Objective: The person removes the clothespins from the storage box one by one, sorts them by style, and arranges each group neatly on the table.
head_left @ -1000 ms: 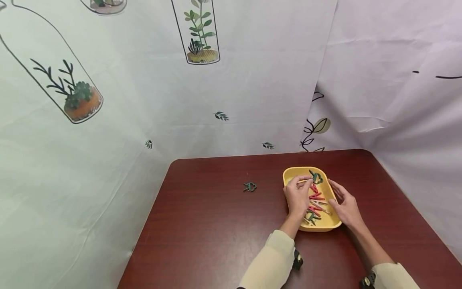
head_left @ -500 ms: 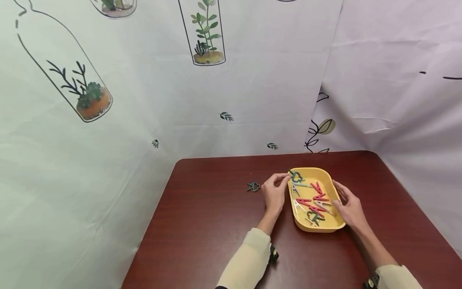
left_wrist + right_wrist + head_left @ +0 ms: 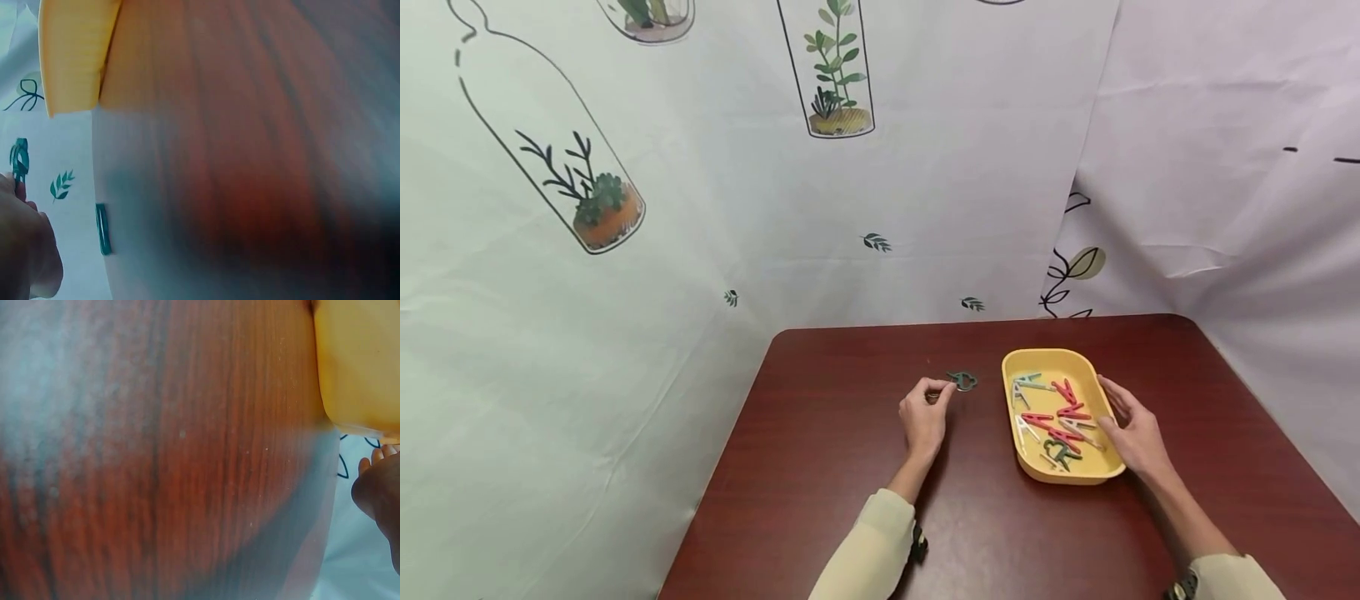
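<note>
My left hand (image 3: 923,418) pinches a dark green plastic clip with a scalloped loop (image 3: 964,381) between thumb and fingertips, left of the yellow tray (image 3: 1011,367). The left wrist view shows this hand (image 3: 28,240) with the clip (image 3: 20,157) sticking up from its fingers. A second green clip (image 3: 103,229) lies on the table beyond; in the head view the left hand mostly hides it. At the tray's right side my right hand (image 3: 1138,433) holds the rim, thumb at the edge and fingers along the outer wall.
Inside the tray lie several red clothespins (image 3: 1064,390), pale ones (image 3: 1025,429), a light green one (image 3: 1033,382) and another green scalloped clip (image 3: 1062,454). The dark red wooden table (image 3: 820,467) ends at a printed white cloth (image 3: 820,275) behind.
My left hand has lifted a green clip from the tray, moving left past the rim and over the table near the other clip. The right hand stays at the tray's rim.
</note>
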Demonstrator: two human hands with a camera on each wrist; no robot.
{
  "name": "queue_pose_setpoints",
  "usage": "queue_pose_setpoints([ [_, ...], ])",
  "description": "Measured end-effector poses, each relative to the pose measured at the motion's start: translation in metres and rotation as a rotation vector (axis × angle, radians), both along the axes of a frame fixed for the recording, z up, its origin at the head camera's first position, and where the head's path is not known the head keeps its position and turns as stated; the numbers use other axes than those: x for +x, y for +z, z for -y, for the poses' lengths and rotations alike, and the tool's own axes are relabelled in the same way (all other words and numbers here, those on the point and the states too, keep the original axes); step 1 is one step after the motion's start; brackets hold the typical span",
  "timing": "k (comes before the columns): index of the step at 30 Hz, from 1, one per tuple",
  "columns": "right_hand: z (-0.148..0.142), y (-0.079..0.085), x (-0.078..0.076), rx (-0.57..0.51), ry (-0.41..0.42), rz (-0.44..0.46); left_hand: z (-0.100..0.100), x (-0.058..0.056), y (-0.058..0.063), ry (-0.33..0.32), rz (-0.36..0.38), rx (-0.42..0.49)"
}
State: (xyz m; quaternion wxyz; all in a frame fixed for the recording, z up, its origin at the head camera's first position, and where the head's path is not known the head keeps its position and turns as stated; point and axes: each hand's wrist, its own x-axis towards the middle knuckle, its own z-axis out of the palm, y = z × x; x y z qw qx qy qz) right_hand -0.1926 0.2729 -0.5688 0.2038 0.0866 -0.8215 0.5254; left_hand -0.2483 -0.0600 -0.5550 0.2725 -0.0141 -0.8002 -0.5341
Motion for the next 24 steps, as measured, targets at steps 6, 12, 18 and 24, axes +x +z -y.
queue_pose_setpoints([
  [6, 0.001, -0.001, 0.001, -0.022, 0.007, -0.001, 0.019, 0.007, -0.006, 0.039, 0.07, -0.046],
  [12, 0.0, -0.002, 0.0, -0.018, 0.004, -0.006, 0.033, 0.011, -0.009, 0.082, 0.121, -0.105],
  [18, -0.001, -0.002, 0.0, -0.006, -0.006, -0.006, 0.04, 0.013, -0.012, 0.089, 0.178, -0.171],
  [24, 0.0, -0.002, 0.0, -0.009, -0.006, -0.002, 0.044, 0.014, -0.014, 0.075, 0.251, -0.204],
])
